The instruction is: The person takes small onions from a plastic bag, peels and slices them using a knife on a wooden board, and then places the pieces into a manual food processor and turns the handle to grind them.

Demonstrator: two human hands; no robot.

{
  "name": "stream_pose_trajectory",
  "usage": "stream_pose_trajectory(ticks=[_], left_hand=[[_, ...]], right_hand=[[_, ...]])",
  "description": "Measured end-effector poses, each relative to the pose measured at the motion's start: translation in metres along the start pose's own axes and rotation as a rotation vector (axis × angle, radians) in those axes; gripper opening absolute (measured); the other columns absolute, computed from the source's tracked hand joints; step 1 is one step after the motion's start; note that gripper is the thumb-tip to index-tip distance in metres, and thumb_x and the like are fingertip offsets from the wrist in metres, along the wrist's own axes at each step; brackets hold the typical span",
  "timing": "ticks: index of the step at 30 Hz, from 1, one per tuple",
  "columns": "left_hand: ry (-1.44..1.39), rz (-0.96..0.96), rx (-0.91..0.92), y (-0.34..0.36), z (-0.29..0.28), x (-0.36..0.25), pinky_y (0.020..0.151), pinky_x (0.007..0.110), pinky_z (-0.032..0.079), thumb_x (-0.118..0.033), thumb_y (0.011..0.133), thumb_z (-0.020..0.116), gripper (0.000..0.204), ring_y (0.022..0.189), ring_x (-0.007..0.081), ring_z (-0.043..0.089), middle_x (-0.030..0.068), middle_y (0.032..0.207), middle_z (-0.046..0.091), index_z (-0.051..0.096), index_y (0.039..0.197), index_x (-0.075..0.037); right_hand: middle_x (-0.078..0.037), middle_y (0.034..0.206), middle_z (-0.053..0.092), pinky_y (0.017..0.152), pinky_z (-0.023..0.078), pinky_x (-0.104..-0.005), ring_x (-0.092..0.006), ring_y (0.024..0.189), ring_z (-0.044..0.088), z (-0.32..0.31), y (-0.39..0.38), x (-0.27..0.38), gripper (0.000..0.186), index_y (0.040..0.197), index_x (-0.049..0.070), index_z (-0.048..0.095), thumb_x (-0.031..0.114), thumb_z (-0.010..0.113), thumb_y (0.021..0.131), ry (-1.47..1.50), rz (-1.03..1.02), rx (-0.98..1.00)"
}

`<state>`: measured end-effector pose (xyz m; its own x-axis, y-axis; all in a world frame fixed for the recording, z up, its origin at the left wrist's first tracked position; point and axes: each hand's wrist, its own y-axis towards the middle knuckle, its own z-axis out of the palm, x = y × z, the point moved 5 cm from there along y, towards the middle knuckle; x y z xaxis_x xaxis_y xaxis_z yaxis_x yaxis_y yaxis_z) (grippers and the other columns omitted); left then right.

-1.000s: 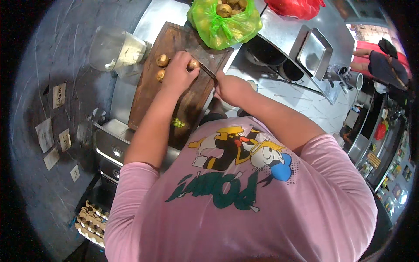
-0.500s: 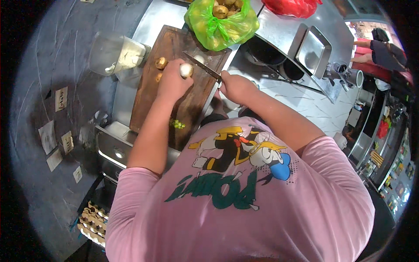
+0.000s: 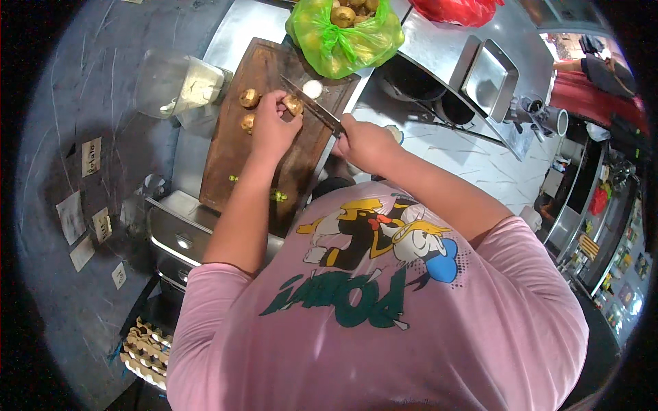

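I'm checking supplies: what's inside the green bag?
Round brown vegetables show at the open top of the green bag. Lower down, the plastic covers the contents, so they cannot be made out.

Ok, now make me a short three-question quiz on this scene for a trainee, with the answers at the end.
1. The left hand holds a brown-skinned vegetable. What does the right hand hold?
2. True or false: the green plastic bag is at the far end of the wooden board, away from the person's body.
3. Which of these lies on the board, at its near part? A) a metal tray; B) small green bits; C) a red bag.

Key: 1. A knife. 2. True. 3. B.
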<state>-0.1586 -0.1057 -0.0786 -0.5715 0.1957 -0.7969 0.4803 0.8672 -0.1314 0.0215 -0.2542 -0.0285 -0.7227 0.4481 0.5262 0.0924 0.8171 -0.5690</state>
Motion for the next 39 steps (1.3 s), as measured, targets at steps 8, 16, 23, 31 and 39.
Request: stream_pose_trajectory(ticks=[8, 16, 23, 31, 39], left_hand=[[0.023, 0.071, -0.037, -0.008, 0.000, -0.004, 0.099, 0.039, 0.060, -0.011, 0.086, 0.093, 0.059, 0.111, 0.0286, 0.071, 0.0166, 0.129, 0.066, 0.064, 0.136, -0.002], [-0.045, 0.034, -0.051, -0.012, 0.001, 0.004, 0.102, 0.040, 0.061, -0.011, 0.086, 0.095, 0.057, 0.112, 0.0268, 0.073, 0.0157, 0.127, 0.069, 0.062, 0.132, 0.000], [-0.051, 0.075, -0.064, -0.014, 0.001, 0.007, 0.102, 0.039, 0.062, -0.009, 0.086, 0.095, 0.057, 0.116, 0.0280, 0.074, 0.0168, 0.133, 0.069, 0.062, 0.131, 0.000], [-0.041, 0.058, -0.068, -0.012, -0.001, 0.005, 0.100, 0.038, 0.062, -0.010, 0.085, 0.096, 0.055, 0.112, 0.0261, 0.074, 0.0150, 0.129, 0.071, 0.064, 0.129, -0.001], [-0.059, 0.079, -0.060, -0.011, -0.001, 0.003, 0.100, 0.037, 0.062, -0.009, 0.085, 0.095, 0.053, 0.112, 0.0255, 0.074, 0.0144, 0.128, 0.071, 0.064, 0.127, -0.001]], right_hand=[[-0.032, 0.096, 0.075, 0.088, 0.057, -0.0628, -0.0525, 0.093, 0.075, -0.007, -0.004, 0.012, 0.031, 0.120, -0.004, 0.054, 0.023, 0.055, 0.105, -0.027, 0.009, 0.011], [-0.028, 0.093, 0.076, 0.084, 0.056, -0.0629, -0.0516, 0.091, 0.074, 0.000, 0.000, 0.005, 0.033, 0.118, 0.000, 0.056, 0.030, 0.063, 0.106, -0.054, -0.028, -0.014], [-0.031, 0.102, 0.076, 0.091, 0.057, -0.0629, -0.0500, 0.100, 0.076, -0.017, 0.001, 0.009, 0.033, 0.127, 0.000, 0.054, 0.025, 0.054, 0.106, -0.061, 0.020, 0.000], [-0.027, 0.096, 0.077, 0.082, 0.057, -0.0614, -0.0492, 0.094, 0.075, -0.001, 0.000, 0.009, 0.032, 0.120, 0.001, 0.056, 0.029, 0.064, 0.105, -0.071, -0.004, 0.012], [-0.027, 0.096, 0.077, 0.081, 0.057, -0.0608, -0.0487, 0.093, 0.075, -0.003, -0.002, 0.013, 0.031, 0.119, 0.001, 0.056, 0.027, 0.064, 0.104, -0.100, -0.018, 0.005]])
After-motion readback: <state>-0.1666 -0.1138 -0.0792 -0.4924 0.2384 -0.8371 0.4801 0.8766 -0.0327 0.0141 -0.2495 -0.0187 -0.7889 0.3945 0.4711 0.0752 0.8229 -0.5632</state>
